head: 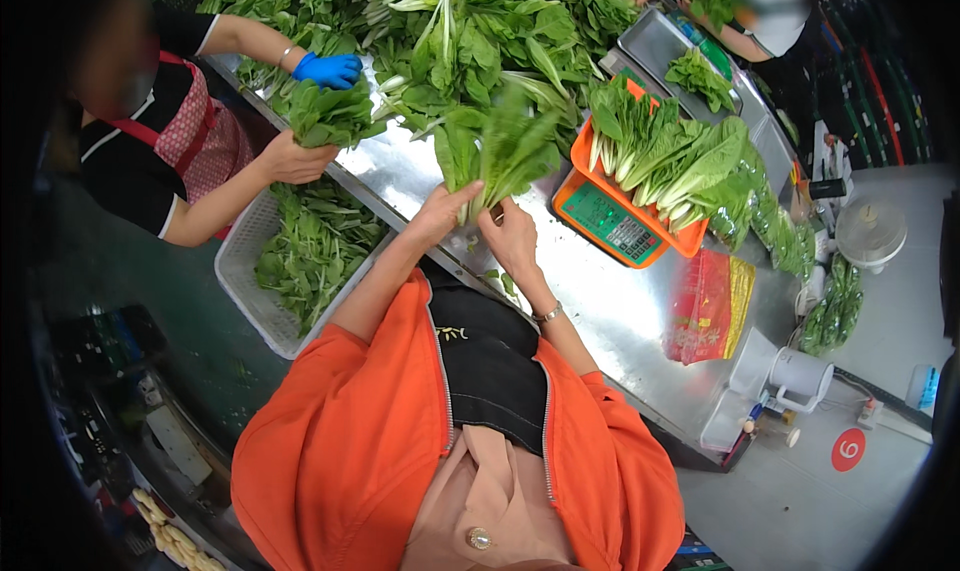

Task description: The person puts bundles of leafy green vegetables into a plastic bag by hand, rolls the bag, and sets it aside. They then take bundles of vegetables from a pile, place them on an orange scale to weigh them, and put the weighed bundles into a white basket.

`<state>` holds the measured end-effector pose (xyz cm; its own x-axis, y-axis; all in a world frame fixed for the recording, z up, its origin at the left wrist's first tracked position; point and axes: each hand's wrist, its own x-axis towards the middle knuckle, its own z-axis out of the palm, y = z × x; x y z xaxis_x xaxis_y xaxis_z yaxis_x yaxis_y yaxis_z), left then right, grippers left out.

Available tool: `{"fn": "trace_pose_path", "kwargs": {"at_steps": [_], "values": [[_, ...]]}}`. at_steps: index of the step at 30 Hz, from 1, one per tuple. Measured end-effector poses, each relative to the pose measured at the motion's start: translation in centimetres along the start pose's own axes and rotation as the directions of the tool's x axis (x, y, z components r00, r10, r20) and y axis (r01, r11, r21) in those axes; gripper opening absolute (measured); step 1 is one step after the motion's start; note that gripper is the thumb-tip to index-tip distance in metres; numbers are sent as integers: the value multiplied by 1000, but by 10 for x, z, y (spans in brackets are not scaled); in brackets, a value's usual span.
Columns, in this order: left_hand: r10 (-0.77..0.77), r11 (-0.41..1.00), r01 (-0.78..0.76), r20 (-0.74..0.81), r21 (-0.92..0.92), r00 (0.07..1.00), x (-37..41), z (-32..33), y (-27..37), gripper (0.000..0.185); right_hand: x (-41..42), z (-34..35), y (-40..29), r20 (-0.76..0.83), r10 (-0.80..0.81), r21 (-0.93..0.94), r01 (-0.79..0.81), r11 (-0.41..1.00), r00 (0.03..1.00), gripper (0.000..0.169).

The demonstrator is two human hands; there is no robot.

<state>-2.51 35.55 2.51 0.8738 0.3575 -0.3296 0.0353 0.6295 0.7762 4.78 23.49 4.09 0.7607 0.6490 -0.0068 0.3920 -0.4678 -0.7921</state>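
Both hands meet over the near edge of a metal table (600,301). My left hand (442,211) grips the stem ends of leafy greens (457,151). Close beside it, my right hand (511,233) has its thumb and fingers at the base of a blurred leafy bunch (517,147); whether it grips the stems is unclear. A large heap of leafy greens (472,46) lies beyond the hands. To the right, an orange scale (611,222) carries an orange tray (694,241) with rows of leafy greens (675,166), their pale stems towards me.
At left a co-worker's gloved hand (328,70) and bare hand (296,158) handle greens above a white plastic basket (247,263). Another person's arm (739,42) is at the upper right, near a metal scale (652,35). A red-and-yellow bag (705,308) and bagged greens (780,230) lie right.
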Motion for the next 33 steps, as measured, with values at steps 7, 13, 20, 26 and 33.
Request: {"fn": "trace_pose_path", "kwargs": {"at_steps": [7,13,20,26,33], "values": [[181,981,-180,14,-70,983,-15,48,17,39,-16,-32,-8,-124,-12,402,62,914,992,15],[329,894,-392,-277,-216,903,-18,70,48,38,-23,-61,-13,-37,150,978,5,210,988,23],[663,706,-708,-320,-35,677,-65,37,107,34,-23,-40,0,522,-256,483,-34,875,813,38],[528,815,-579,-392,-14,754,-78,6,72,21,93,6,43,-28,-352,-284,330,900,936,66],[402,893,-451,-461,6,791,-77,8,50,17,144,-4,34,131,-341,-674,336,658,931,19]]}}
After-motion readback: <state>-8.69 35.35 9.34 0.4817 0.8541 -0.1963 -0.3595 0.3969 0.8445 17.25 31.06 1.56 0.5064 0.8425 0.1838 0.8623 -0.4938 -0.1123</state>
